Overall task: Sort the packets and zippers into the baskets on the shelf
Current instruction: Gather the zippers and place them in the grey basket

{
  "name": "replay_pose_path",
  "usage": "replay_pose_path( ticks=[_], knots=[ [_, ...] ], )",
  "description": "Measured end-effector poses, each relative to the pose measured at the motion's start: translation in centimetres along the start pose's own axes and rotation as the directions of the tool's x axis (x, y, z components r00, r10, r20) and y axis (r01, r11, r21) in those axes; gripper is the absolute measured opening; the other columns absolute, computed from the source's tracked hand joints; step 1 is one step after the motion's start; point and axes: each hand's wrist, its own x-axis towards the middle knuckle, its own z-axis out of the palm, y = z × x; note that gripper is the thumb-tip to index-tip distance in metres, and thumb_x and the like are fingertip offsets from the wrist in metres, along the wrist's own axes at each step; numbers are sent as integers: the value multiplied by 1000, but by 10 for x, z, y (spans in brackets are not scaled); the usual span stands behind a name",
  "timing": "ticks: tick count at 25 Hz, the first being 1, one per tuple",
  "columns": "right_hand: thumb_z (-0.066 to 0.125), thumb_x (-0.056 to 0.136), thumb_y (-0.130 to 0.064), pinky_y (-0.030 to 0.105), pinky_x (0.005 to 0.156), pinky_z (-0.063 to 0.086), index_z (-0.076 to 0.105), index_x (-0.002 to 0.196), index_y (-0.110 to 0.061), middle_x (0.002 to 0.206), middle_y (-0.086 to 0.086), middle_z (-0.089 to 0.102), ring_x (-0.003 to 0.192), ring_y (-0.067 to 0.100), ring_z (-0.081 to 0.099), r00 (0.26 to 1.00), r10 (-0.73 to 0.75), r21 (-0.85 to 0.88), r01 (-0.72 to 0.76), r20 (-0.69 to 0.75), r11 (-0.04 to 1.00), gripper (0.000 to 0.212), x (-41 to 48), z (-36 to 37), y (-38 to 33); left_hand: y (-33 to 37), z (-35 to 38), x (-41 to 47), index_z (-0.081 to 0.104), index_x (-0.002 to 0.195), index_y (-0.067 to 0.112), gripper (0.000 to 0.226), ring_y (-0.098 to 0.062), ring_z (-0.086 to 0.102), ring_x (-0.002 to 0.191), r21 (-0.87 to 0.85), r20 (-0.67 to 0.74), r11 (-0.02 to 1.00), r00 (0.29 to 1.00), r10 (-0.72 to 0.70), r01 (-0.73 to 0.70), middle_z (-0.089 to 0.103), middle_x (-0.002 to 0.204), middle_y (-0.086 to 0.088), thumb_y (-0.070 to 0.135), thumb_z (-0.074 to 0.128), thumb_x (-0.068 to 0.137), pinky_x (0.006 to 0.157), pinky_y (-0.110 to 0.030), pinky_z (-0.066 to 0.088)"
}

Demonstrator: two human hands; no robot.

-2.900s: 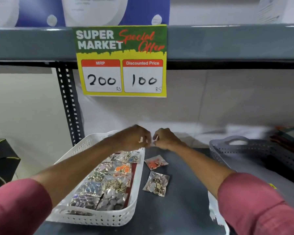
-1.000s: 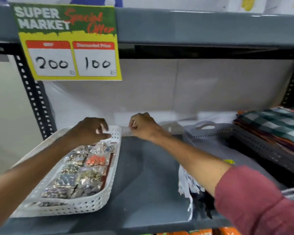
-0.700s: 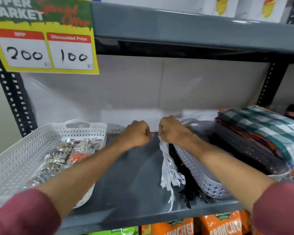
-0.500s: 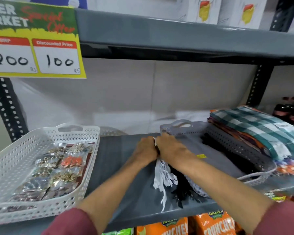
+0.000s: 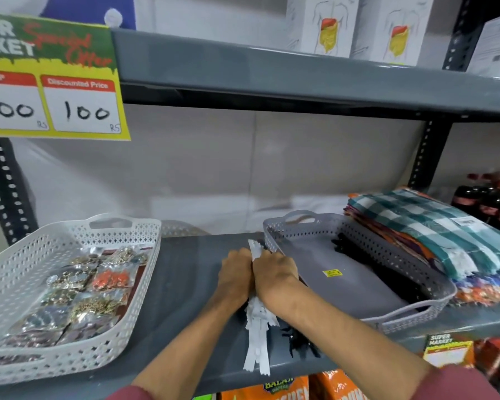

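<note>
A white basket (image 5: 29, 252) on the left of the grey shelf (image 5: 182, 287) holds several clear packets (image 5: 96, 290) of beads and buttons. A grey basket (image 5: 358, 287) stands at the right, with black zippers (image 5: 344, 246) along its far side. A bundle of white zippers (image 5: 257, 342) lies on the shelf beside the grey basket's left wall, its ends hanging over the front edge, with black zippers (image 5: 298, 342) next to it. My left hand (image 5: 236, 277) and my right hand (image 5: 274, 272) are pressed together, both closed around the white bundle.
Folded checked cloths (image 5: 433, 235) are stacked right of the grey basket, with dark bottles (image 5: 491, 203) behind. A yellow price sign (image 5: 52, 90) hangs from the upper shelf at top left. Orange snack bags (image 5: 286, 388) show on the shelf below.
Both hands left the white basket and moved right to the zipper bundle beside the grey basket, then closed on it. The two packets that lay loose on the shelf are gone from there.
</note>
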Motion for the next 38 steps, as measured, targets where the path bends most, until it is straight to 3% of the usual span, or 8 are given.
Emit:
replay_pose_path(
  ticks=[5, 9, 12, 16, 20, 26, 32, 38],
  knots=[
    [61, 92, -14, 29, 89, 49, 60, 126, -12, 127, 4, 61, 117, 21, 61, 998, -46, -55, 48, 33, 997, 34, 3, 2, -1, -6, -3, -2, 38, 55, 6, 25, -39, 65, 82, -6, 13, 1000, 1000, -15, 15, 65, 77, -22, 4, 40, 80, 54, -37, 40],
    [68, 88, -13, 35, 91, 49, 54, 132, -8, 130, 9, 57, 121, 28, 56, 992, -86, 22, 84, 89, 996, 47, 0, 8, -1, -16, -9, -1, 26, 48, 15, 43, -34, 46, 50, -27, -12, 1000, 1000, 9, -9, 37, 47, -12, 14, 53, 82, 45, -31, 27],
    [67, 88, -11, 36, 81, 52, 51, 132, -1, 125, 16, 59, 112, 32, 61, 994, -35, 6, 35, 108, 999, 48, 1, 14, -10, -26, -10, 2, 25, 48, 14, 57, -14, 23, 41, -66, -19, 998, 1000, -23, 22, 27, 41, 3, 31, 66, 82, 41, -26, 18],
    [59, 94, -18, 34, 66, 49, 48, 132, 9, 123, 31, 55, 104, 34, 64, 995, 32, -59, -26, 98, 998, 47, -5, 15, -14, -34, -14, 4, 26, 42, 14, 60, -13, 25, 29, -53, -8, 996, 998, -69, 69, 25, 33, 3, 28, 70, 80, 36, -22, 18],
    [62, 90, -5, 36, 85, 54, 61, 123, -1, 123, 13, 62, 114, 29, 62, 987, -130, 101, 120, 93, 988, 34, -16, 8, -1, -35, -20, 2, 25, 45, 16, 57, -14, 26, 37, -74, 5, 994, 997, -81, 81, 27, 42, 0, 24, 68, 81, 42, -27, 23],
    [63, 83, 3, 43, 89, 46, 39, 135, -6, 129, 18, 52, 121, 39, 52, 982, -187, 374, 180, -18, 910, 58, -40, -17, 23, -28, -44, 3, 43, 50, 11, 44, -16, 32, 42, -200, 5, 978, 998, -66, 65, 34, 45, -6, 25, 68, 83, 39, -20, 24],
    [50, 94, -12, 27, 66, 48, 54, 108, -20, 90, 5, 61, 84, 27, 62, 948, -44, 642, 247, -315, 726, 16, -25, -35, 99, 26, -70, 14, 60, 70, 12, 23, -15, 54, 51, -300, -38, 953, 998, -58, 44, 63, 65, -6, 26, 73, 84, 36, -8, 36],
    [63, 90, -14, 12, 43, 37, 57, 101, -12, 65, -9, 44, 58, 11, 51, 933, 46, 683, 228, -357, 694, 13, 16, -23, 187, 79, -52, 40, 66, 84, -1, 28, -22, 54, 61, -335, 5, 942, 1000, 17, -15, 60, 71, -12, 27, 69, 85, 52, -24, 37]
  ],
)
